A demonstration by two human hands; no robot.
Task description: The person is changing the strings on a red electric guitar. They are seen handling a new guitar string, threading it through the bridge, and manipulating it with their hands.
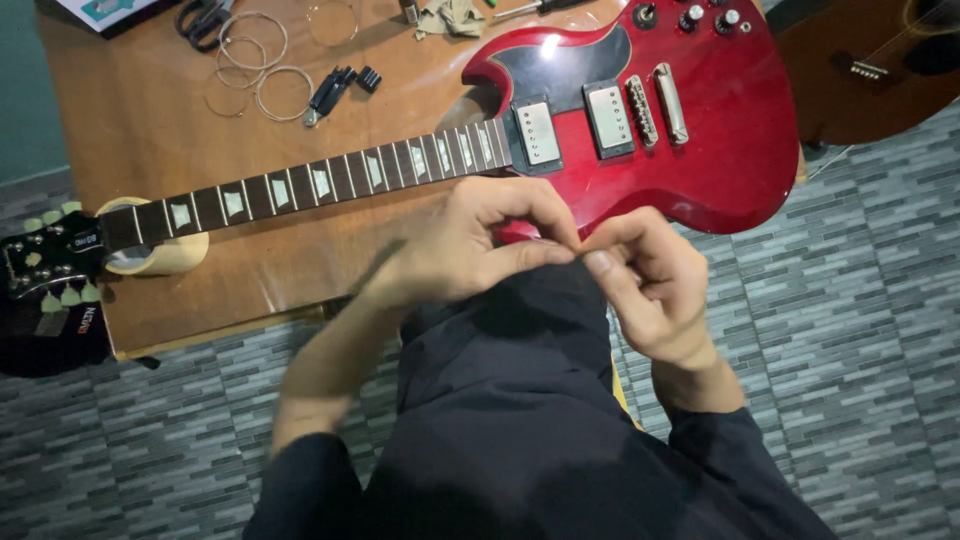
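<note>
A red electric guitar (pixel 700 120) lies flat on a wooden table (pixel 150 120), its neck (pixel 320 185) running left with no strings on it. The black headstock (pixel 45 260) overhangs the table's left edge, and the neck rests on a roll of tape (pixel 170 255). My left hand (pixel 470 245) and my right hand (pixel 645 280) meet just in front of the guitar body, fingertips pinched together. Something very thin may be held between them, but it is too small to tell. My dark sleeves and clothing fill the lower middle.
Several coiled guitar strings (pixel 255 65) lie at the back of the table beside a black tool (pixel 330 92) and pliers (pixel 200 18). A crumpled cloth (pixel 450 15) sits further right. A brown acoustic guitar (pixel 880 60) stands at top right. The floor is grey patterned tile (pixel 860 330).
</note>
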